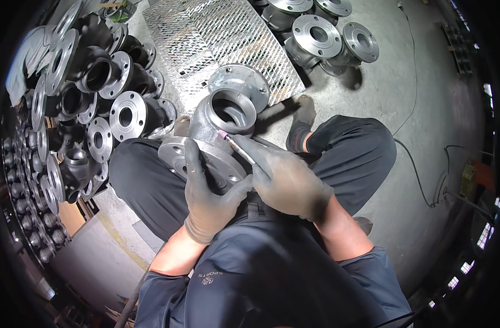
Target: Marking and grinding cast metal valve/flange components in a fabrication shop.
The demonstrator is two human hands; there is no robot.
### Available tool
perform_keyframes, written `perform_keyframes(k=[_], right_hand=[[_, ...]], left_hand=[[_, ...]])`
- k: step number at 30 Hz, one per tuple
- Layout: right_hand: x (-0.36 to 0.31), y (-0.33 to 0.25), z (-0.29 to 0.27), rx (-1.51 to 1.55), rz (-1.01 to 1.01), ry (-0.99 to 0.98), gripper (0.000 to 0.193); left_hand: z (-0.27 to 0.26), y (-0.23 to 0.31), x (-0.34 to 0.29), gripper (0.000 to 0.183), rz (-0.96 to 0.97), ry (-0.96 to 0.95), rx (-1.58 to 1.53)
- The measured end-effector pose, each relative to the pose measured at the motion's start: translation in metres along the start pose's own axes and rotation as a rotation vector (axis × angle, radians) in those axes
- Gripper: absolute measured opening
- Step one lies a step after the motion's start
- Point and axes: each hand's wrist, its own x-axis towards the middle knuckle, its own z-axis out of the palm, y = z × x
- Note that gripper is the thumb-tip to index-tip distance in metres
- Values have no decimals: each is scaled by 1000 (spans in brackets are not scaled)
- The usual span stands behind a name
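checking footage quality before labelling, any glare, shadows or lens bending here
Head view: bright glints on the ridged metal plate; dark shadow on the floor, upper right; fisheye bending and blackness toward the rim; worked casting reasonably clear.

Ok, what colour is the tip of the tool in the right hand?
Pink: the tip shows best in the head view.

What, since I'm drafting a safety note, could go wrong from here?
The pink-tipped tool in the right hand could slip toward the left hand, spread at the near flange. The casting, between the legs, might strike them if it tips. The stacked castings beside the left knee could perhaps shift if bumped.
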Motion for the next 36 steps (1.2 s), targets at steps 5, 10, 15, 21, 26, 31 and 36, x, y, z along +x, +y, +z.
perform_keyframes(k=[5,10,15,21,26,31,36], right_hand=[[0,9,-1,-18,-28,-9,59],[-1,9,-9,-21,-5,-54,58],[6,0,-11,-47,71,-106,53],[6,7,-7,6,-42,-22,58],[10,2,-13,3,-34,-56,58],[14,-7,-25,-80,70,-183,55],[12,-8,-24,-81,83,-160,55]], left_hand=[[2,-3,-2,132,3,-1,15],[2,-2,-1,131,-17,9,-3],[1,-1,2,132,4,12,13],[1,-2,0,132,-10,4,5],[0,1,1,132,-10,-11,28],[-1,-1,0,132,-3,-7,24],[-1,2,2,131,18,-8,45]])
